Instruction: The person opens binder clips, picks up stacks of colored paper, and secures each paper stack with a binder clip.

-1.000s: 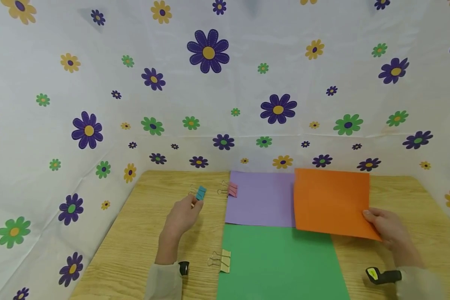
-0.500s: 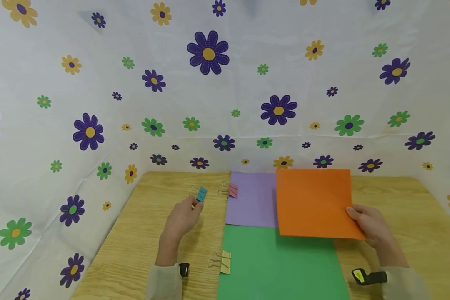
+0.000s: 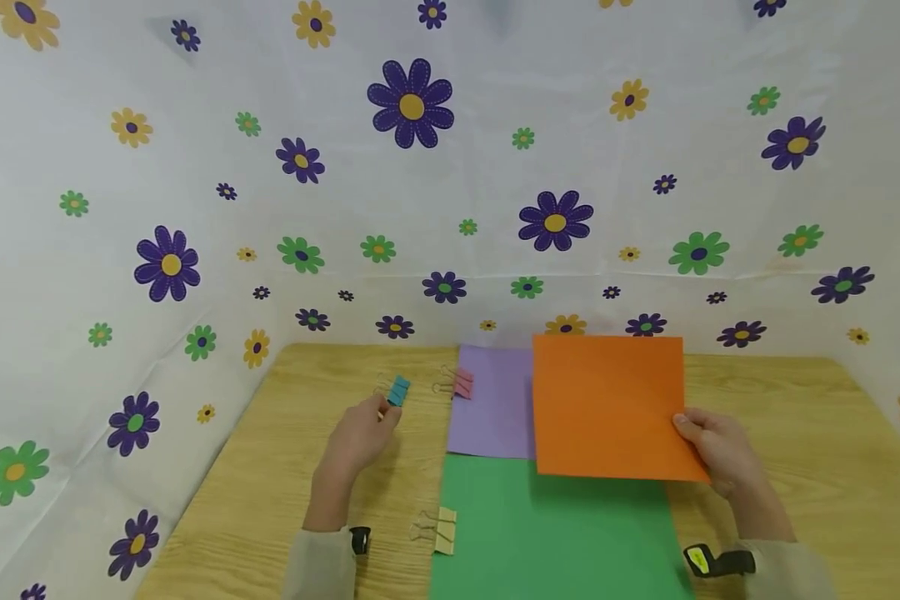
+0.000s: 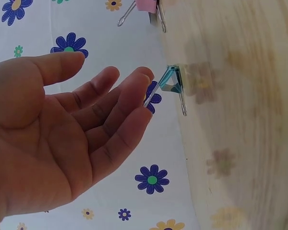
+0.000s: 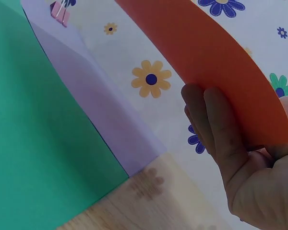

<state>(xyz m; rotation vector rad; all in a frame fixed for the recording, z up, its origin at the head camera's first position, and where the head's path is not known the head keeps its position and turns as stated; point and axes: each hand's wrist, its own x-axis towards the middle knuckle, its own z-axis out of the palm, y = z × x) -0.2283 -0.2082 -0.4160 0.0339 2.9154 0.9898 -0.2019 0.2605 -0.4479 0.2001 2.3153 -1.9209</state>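
Observation:
In the head view my right hand (image 3: 720, 446) pinches the right edge of an orange sheet of paper (image 3: 611, 404). The sheet is raised above a purple sheet (image 3: 491, 408) and a green sheet (image 3: 555, 533), hiding part of both. My left hand (image 3: 360, 437) is beside a blue binder clip (image 3: 398, 390) on the table. The left wrist view has its fingertips at a wire handle of the blue clip (image 4: 171, 79), with the thumb well apart. Right wrist view: fingers behind the bent orange sheet (image 5: 230, 72).
A pink binder clip (image 3: 462, 383) sits at the purple sheet's left edge, a yellow one (image 3: 445, 531) at the green sheet's left edge. The wooden table (image 3: 247, 500) ends at a white cloth (image 3: 330, 200) printed with flowers, at the back and sides.
My right hand has moved left with the orange sheet, which now covers more of the purple one. My left hand stays by the blue binder clip.

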